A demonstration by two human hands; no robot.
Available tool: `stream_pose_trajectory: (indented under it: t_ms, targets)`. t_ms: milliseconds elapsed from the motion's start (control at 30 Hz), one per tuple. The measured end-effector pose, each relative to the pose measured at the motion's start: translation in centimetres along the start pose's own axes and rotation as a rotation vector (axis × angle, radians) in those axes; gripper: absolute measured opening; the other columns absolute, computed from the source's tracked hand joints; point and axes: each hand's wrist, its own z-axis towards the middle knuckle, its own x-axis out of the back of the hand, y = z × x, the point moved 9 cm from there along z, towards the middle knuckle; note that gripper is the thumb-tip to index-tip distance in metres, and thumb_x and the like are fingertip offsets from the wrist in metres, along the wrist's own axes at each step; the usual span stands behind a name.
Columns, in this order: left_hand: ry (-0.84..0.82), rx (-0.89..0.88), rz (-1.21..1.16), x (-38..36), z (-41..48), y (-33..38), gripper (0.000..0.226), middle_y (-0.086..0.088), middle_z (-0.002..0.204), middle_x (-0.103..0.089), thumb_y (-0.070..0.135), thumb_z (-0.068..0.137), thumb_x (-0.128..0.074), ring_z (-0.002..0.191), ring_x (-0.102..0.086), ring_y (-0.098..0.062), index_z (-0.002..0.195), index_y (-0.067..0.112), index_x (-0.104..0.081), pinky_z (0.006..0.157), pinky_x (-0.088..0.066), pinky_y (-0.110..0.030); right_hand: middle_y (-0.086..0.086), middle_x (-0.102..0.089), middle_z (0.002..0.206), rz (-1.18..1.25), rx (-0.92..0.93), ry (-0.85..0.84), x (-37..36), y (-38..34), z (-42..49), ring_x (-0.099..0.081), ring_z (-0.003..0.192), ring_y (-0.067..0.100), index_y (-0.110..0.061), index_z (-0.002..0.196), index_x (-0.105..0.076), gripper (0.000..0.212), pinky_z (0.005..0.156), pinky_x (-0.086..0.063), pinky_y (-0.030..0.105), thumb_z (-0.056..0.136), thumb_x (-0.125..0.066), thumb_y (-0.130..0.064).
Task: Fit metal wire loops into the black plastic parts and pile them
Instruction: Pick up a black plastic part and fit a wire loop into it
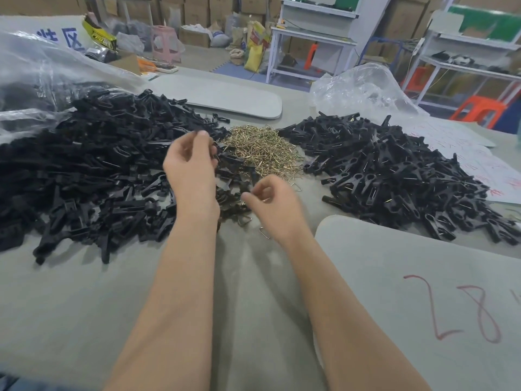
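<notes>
Brass wire loops (260, 149) heaped between two black part piles (93, 165) (394, 170). Left hand (191, 162) curled, contents unclear. Right hand (270, 201) pinched, grasp unclear.

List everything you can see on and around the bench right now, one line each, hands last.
left pile of plastic parts: one heap, black, table left
right pile of plastic parts: one heap, black, table right
wire loops: one heap, brass-coloured, between the piles; a few strays nearer the hands
clear plastic bags: two, transparent, behind each pile
grey boards: two, grey, one far centre, one near right with red marks
table: one, grey-green
cardboard boxes: many, brown, back wall
stools: pink one back left, orange ones right
left hand: fingers curled, over the left pile's edge; contents unclear
right hand: pinching near stray loops; contents unclear
</notes>
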Motion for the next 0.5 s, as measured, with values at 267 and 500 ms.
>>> stream_pose_trajectory:
  t_ms: [267,500]
  targets:
    - [0.153,-0.028,-0.022,1.9,0.6,0.4,0.006,0.005,0.089,-0.063,0.018,0.091,-0.058,0.079,-0.057,-0.003,0.090,0.023,-0.056,0.072,-0.048,-0.017,0.002,-0.067,0.111,0.164,0.070,-0.137,-3.2,-1.8,-0.7,-0.062,0.103,0.010,-0.009,0.115,-0.064,0.028,0.093,-0.047,0.021,0.089,-0.058,-0.003]
    - [0.169,-0.091,0.860,2.3,0.9,0.4,0.040,0.000,0.136,-0.047,0.023,0.090,-0.056,0.130,-0.038,-0.023,0.129,0.023,-0.053,0.109,-0.030,-0.040,-0.004,-0.066,0.093,0.036,0.037,0.041,-0.2,0.0,0.1,-0.061,0.086,0.005,-0.012,0.101,-0.067,0.015,0.078,-0.048,0.008,0.086,-0.063,-0.010]
